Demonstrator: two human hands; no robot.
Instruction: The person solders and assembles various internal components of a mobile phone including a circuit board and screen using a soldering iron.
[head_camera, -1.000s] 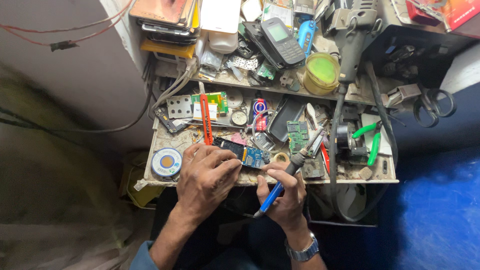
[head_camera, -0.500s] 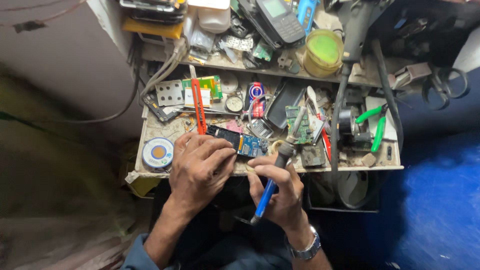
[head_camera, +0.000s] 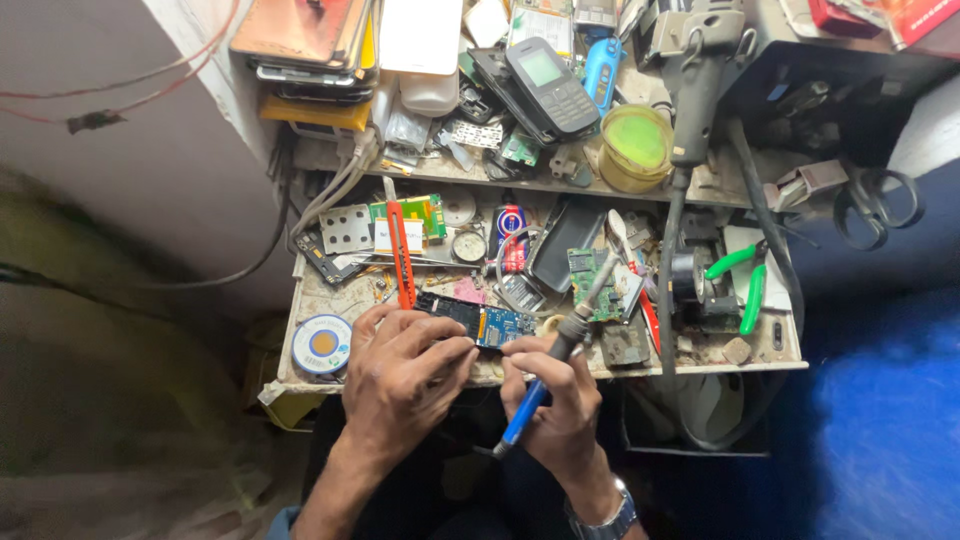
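Observation:
My left hand rests on the front edge of the cluttered bench and pins down a blue and black phone circuit board with its fingertips. In my right hand I grip a soldering iron with a blue handle and a black collar. Its metal tip points up and right, away from the board, toward a green circuit board. The two hands almost touch at the board's right end.
A solder wire spool lies left of my left hand. An orange utility knife, green-handled pliers, a yellow-green round tub, a dark keypad phone, scissors and stacked phones crowd the bench and shelf.
The view shifted slightly. My right hand has drawn closer to the left hand, and both stay at the board with the iron still held.

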